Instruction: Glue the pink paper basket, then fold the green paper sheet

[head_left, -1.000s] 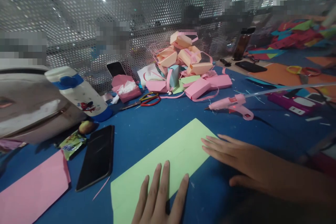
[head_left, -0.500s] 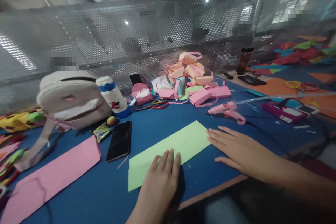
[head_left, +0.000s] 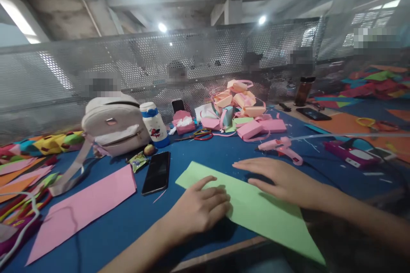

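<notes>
Green sheet (head_left: 256,209) slants from frame centre to lower right; curled left hand (head_left: 201,209), grip unclear, lies nearer its upper-left end; right hand (head_left: 278,178) released.

Light green sheet (head_left: 259,213); blue tabletop (head_left: 198,152); pink glue gun (head_left: 280,147); white bottle (head_left: 153,123), blue-trimmed, red-and-black print (head_left: 155,132).

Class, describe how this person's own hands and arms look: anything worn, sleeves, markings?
The left hand and right hand are ungloved, with no rings visible. The left forearm and right forearm are bare as far as they show: no sleeve, watch, bracelet or clear marking.
</notes>
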The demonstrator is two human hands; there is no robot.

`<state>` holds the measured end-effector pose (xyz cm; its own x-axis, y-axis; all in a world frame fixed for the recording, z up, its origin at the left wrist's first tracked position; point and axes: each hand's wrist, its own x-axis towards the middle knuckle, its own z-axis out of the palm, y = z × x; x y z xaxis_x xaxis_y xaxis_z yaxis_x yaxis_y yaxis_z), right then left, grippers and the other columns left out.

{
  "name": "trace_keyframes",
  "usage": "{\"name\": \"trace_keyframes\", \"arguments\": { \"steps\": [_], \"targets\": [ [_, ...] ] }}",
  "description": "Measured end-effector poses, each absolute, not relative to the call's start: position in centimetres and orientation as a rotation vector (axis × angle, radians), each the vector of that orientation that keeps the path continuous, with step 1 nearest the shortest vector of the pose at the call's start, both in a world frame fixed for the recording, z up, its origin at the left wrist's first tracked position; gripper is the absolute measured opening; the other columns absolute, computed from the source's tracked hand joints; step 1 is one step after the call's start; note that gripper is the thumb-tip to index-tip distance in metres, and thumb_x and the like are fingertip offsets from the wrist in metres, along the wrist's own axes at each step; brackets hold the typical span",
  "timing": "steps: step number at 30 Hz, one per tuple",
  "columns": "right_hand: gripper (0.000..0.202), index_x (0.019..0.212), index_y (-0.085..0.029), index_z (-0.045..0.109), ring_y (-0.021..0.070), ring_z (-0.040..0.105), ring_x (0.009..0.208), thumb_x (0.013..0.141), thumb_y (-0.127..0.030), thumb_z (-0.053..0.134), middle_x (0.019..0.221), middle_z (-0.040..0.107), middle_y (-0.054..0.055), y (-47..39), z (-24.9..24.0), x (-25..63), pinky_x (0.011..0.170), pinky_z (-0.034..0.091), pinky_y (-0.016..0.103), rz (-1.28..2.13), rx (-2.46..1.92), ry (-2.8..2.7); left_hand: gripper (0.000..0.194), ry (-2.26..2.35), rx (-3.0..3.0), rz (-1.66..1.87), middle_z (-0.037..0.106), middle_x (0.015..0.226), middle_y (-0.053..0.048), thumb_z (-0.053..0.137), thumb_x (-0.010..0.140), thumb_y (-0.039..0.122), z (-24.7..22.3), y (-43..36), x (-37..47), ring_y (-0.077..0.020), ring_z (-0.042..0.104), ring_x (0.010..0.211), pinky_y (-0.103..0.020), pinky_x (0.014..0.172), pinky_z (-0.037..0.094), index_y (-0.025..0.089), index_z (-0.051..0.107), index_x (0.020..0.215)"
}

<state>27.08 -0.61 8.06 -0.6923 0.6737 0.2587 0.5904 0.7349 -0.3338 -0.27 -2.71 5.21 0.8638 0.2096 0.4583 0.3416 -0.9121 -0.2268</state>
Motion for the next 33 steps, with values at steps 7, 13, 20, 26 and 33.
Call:
{"name": "trace_keyframes", "arguments": {
  "steps": [7, 13, 20, 26, 33],
  "targets": [
    [0.061, 0.153, -0.022, 0.032, 0.0237, 0.032, 0.145, 0.097, -0.037, 0.052, 0.158, 0.034, 0.009, 3.1, 9.2, 24.5, 0.118, 0.030, 0.045, 0.450, -0.895, -2.436, 0.025, -0.532, -2.840, -0.704, 0.060, 0.139, -0.005, 0.053, 0.098, 0.015, 7.4, 0.0, -1.2, -0.0208, 0.047, 0.135, -0.050, 0.120, 0.020, 0.021, 0.073, 0.085],
    [0.047, 0.131, -0.020, 0.058, 0.0258, 0.061, 0.109, 0.085, -0.031, 0.064, 0.124, 0.065, 0.010, 6.9, 8.2, 22.7, 0.094, 0.047, 0.041, 0.689, -0.960, -2.294, 0.036, -0.703, -2.967, -0.741, 0.021, 0.163, 0.001, 0.071, 0.074, -0.003, 7.0, 2.1, -1.3, -0.0333, 0.025, 0.147, -0.050, 0.112, 0.036, 0.031, 0.081, 0.084],
    [0.022, 0.083, -0.015, 0.066, 0.0145, 0.051, 0.067, 0.081, -0.037, 0.064, 0.071, 0.058, -0.001, 9.3, 5.4, 22.8, 0.062, 0.040, 0.026, 0.838, -1.009, -2.165, 0.028, -1.298, -3.513, -1.064, 0.029, 0.161, -0.007, 0.050, 0.097, 0.022, 5.8, 2.8, -2.3, -0.0297, 0.048, 0.134, -0.044, 0.107, 0.043, 0.022, 0.078, 0.100],
    [0.020, 0.082, -0.017, 0.062, 0.0148, 0.051, 0.067, 0.081, -0.037, 0.061, 0.073, 0.059, 0.000, 8.3, 3.7, 23.7, 0.060, 0.038, 0.025, 0.856, -1.084, -2.096, 0.058, -2.074, -3.538, -0.826, 0.072, 0.100, -0.011, 0.058, 0.091, 0.044, 5.2, 2.4, -3.2, -0.0157, 0.067, 0.067, -0.026, 0.059, 0.057, 0.012, 0.050, 0.138],
    [0.016, 0.088, -0.018, 0.059, 0.0175, 0.059, 0.069, 0.087, -0.034, 0.056, 0.077, 0.066, 0.001, 7.1, 4.2, 24.5, 0.063, 0.043, 0.028, 0.811, -1.138, -2.094, 0.042, -2.293, -3.456, -0.510, 0.054, 0.054, 0.002, 0.065, 0.078, 0.051, 5.2, 1.3, -2.7, -0.0114, 0.053, 0.051, -0.021, 0.052, 0.048, 0.010, 0.070, 0.070]
  ]
}}
